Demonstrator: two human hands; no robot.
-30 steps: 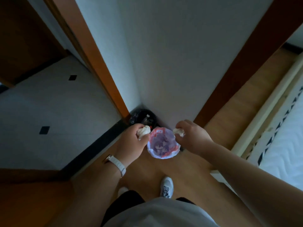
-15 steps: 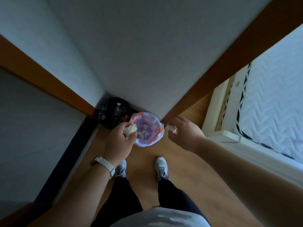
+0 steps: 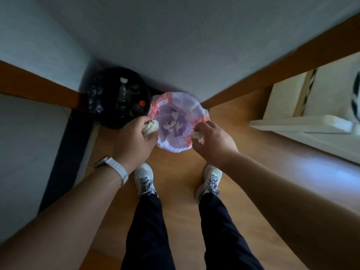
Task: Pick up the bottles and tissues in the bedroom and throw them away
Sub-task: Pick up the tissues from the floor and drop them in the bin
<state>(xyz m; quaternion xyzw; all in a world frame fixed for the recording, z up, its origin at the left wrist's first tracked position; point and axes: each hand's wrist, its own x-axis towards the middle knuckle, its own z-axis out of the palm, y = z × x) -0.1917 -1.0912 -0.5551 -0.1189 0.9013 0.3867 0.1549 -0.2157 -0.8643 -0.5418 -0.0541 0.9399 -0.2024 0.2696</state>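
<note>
A small bin with a white and purple liner [image 3: 171, 147] stands on the wooden floor against the wall; several crumpled tissues [image 3: 173, 126] lie at its bottom. My left hand [image 3: 134, 139] grips a crumpled white tissue [image 3: 151, 128] at the bin's left rim. My right hand [image 3: 212, 142] pinches another crumpled tissue [image 3: 196, 135] at the right rim. To the left stands a black-lined bin [image 3: 109, 117] holding a clear plastic bottle [image 3: 122, 92] and a red-capped bottle [image 3: 139, 107].
A grey wall rises right behind the bins, with brown skirting [image 3: 272, 75] along its base. A white bed frame [image 3: 303, 125] with a mattress sits at the right. My two feet in white shoes [image 3: 145, 181] stand just before the bins.
The camera tilted further down and closer over the bins. Both hands, still holding their tissues, stay at the rims of the purple-lined bin.
</note>
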